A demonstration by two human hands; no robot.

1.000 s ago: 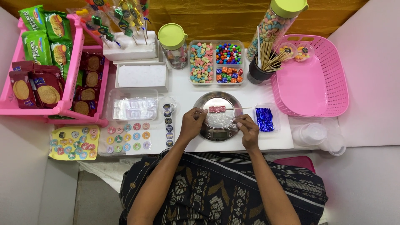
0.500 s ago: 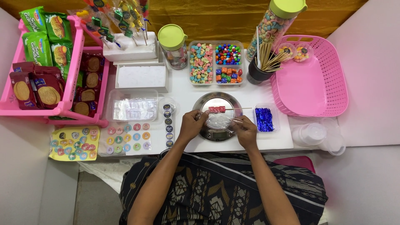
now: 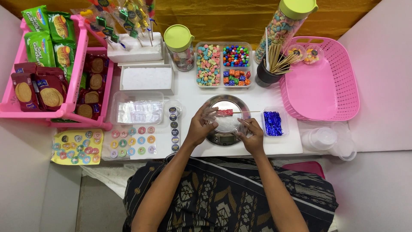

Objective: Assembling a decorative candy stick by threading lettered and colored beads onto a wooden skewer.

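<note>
1. Small home-style sweets-packing station, prob. a craft/snack business, w/ a white tabletop (image 3: 189, 92) boxed in by white side panels.
2. Stock: pink plastic rack of green snack packets & biscuit packs (image 3: 47, 73), clear divided box of coloured candies (image 3: 223, 64), tall clear jars w/ lime-green lids (image 3: 180, 45).
3. Packing gear: round steel-topped scale (image 3: 226, 124), black cup of wooden skewers (image 3: 268, 73), round sticker sheets (image 3: 133, 139), blue foil twist ties (image 3: 272, 123), pink plastic basket (image 3: 339, 86).

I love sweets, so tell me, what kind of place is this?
It looks like a small candy-making table, perhaps at home or a little stall. There is a divided box of colourful sweets, a cup of wooden sticks, and both hands hold a candy skewer over a round metal scale.
</note>
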